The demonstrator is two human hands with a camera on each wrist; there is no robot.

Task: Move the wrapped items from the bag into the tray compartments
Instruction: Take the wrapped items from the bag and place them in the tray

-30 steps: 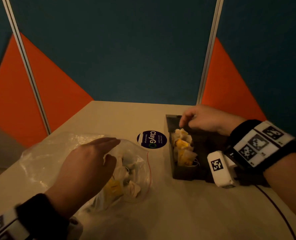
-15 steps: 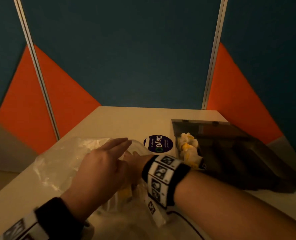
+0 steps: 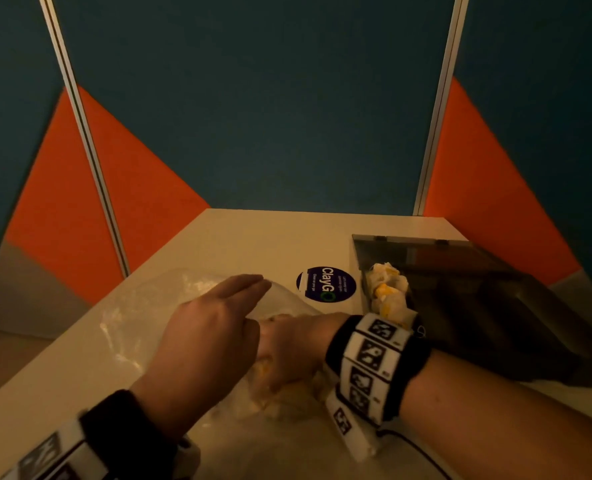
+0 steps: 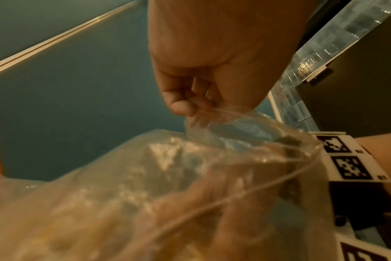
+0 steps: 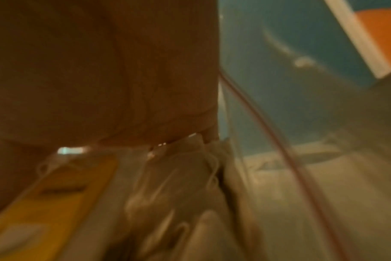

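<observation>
Pinching the bag [image 4: 212, 159] rim, your left hand [image 3: 204, 341] props it open so your right hand [image 3: 287, 344], grip hidden, reaches the wrapped items [image 5: 179, 185] inside.

We cannot see the right hand [image 3: 289, 344] fingers: they are inside the clear bag [image 3: 142, 320], behind the left hand [image 3: 204, 344]. In the right wrist view the wrapped items [image 5: 172, 185] are blurred and whether any is gripped is unclear. The dark tray [image 3: 495, 306] dividers are lost in shadow
</observation>
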